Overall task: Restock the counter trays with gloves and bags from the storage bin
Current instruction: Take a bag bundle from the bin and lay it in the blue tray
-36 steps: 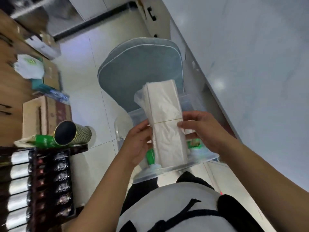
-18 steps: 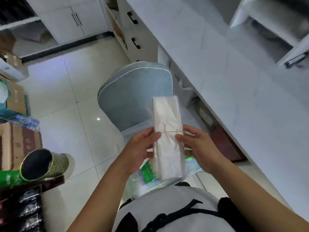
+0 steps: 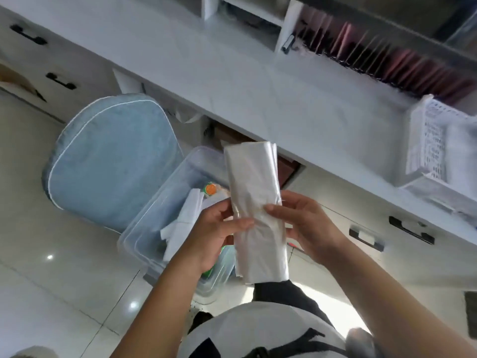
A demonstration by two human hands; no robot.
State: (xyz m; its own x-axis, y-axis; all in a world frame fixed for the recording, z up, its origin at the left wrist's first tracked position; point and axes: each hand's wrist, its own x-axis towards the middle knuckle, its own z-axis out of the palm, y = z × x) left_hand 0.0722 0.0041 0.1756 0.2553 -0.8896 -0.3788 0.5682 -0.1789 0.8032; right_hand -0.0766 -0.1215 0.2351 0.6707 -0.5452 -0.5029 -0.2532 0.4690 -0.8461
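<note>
Plastic bundle: folded stack of clear bags [image 3: 258, 210], held upright in front of the body, above the storage bin [image 3: 154, 218] and below the counter [image 3: 258, 81] edge; apparently lifted clear for carrying to a tray.
Left hand [image 3: 214, 236]: fingers curled round the bundle's left edge, thumb across the front; grips at mid-height, likely to keep the floppy stack from sagging.
Right hand [image 3: 304, 223]: thumb and fingers pinch the right edge at the same height; two-sided hold keeps the fold from opening.
Storage bin: clear, lidless, on the floor just beside a blue seat cushion [image 3: 111, 161]; more white folded stock and a green-and-orange packet lie inside; placed within reach of the counter.
White mesh tray [image 3: 423, 140]: on the counter at far right, well apart from the bundle; contents pale and blurred, cannot tell what.
Step in hand: judged as carry from bin to tray; placing not yet done.
Risk: slippery film may slide out of the fold.
</note>
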